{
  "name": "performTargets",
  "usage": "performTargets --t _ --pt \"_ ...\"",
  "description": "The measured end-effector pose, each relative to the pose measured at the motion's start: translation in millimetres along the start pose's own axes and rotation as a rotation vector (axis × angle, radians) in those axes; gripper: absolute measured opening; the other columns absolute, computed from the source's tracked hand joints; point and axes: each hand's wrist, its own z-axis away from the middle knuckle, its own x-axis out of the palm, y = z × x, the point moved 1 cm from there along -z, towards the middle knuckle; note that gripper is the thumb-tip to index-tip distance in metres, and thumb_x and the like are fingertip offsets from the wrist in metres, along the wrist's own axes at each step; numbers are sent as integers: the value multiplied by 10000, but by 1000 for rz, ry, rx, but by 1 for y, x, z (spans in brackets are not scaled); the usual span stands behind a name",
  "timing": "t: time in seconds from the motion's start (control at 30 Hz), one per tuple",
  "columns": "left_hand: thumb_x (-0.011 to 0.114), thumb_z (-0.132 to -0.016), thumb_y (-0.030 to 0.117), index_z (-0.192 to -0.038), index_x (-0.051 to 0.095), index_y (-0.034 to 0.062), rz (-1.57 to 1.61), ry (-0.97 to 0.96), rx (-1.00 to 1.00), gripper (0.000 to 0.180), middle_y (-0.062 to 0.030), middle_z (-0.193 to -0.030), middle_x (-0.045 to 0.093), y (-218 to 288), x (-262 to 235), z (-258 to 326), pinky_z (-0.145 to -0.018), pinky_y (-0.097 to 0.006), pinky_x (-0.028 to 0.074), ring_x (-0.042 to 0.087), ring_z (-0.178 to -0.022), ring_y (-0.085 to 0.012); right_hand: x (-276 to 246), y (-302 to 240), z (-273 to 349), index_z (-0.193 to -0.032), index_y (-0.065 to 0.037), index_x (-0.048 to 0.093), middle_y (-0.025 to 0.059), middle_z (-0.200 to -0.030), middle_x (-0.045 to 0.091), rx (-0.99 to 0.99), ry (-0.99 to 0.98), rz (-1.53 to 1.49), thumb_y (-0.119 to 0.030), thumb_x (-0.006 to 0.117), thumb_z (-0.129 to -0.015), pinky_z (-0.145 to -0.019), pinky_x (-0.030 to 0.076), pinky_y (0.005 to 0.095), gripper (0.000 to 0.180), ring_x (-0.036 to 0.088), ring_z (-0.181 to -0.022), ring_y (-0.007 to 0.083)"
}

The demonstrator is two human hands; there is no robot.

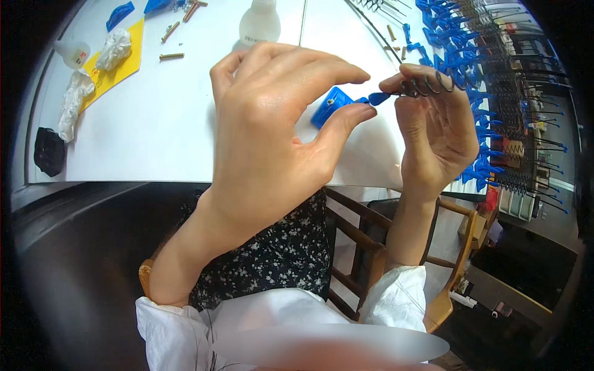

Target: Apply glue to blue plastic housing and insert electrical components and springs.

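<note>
Grip of the right hand (438, 133) is closed in a pinch, thumb against fingers, on a black coiled wire (411, 88), whose loops run back over the fingers and whose blue tip (377, 98) points toward the left hand (266, 117). That hand's thumb and forefinger stand parted around a narrow gap, with the blue tip just beside their ends; whether they touch it cannot be told. The pinched wire is above the surface (167, 123), in from its right edge. Just past the left thumb shows a blue block (332, 106), and beyond the left hand is a white bottle (260, 23). Along the right edge lie many blue pieces (440, 25) with dark coiled wires jutting outward. Brass screws (171, 56) are scattered toward the far side. Near the left edge, crumpled white tissues (114, 49) and a small bottle (73, 54) are gathered about a yellow sheet (131, 65); a black object (49, 151) sits by the near left corner. Below the near edge are dark floral fabric (266, 266) and a wooden chair (458, 290).
</note>
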Motion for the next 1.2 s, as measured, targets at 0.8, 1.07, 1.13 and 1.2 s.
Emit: performTargets --t 0.8,1.07,1.13,1.2 --pt "726 -695 81 -834 677 101 140 -10 33 148 14 -822 654 15 -3 -17 -913 -358 312 573 -880 -157 20 37 -73 -1109 23 610 129 -1023 648 552 -456 -162 -89 689 -779 -808 521 290 357 634 -909 180" --pt "723 -691 80 -839 683 102 138 -45 34 155 6 -827 654 14 -7 -17 -899 -339 319 575 -886 -159 55 52 -80 -981 23 657 116 -770 671 450 -543 -5 -157 696 -755 -671 521 282 292 651 -722 176" --pt "720 -694 79 -839 685 102 159 -59 27 151 4 -830 657 13 -9 -19 -893 -332 322 579 -887 -160 43 48 -79 -972 27 652 123 -782 671 395 -475 51 -152 688 -766 -675 522 284 275 652 -724 181" --pt "717 -698 71 -824 693 90 156 -101 11 130 -11 -832 670 11 -13 -22 -869 -311 340 593 -866 -167 24 38 -76 -967 43 620 145 -822 670 315 -315 86 -138 659 -808 -694 528 295 244 651 -724 188"
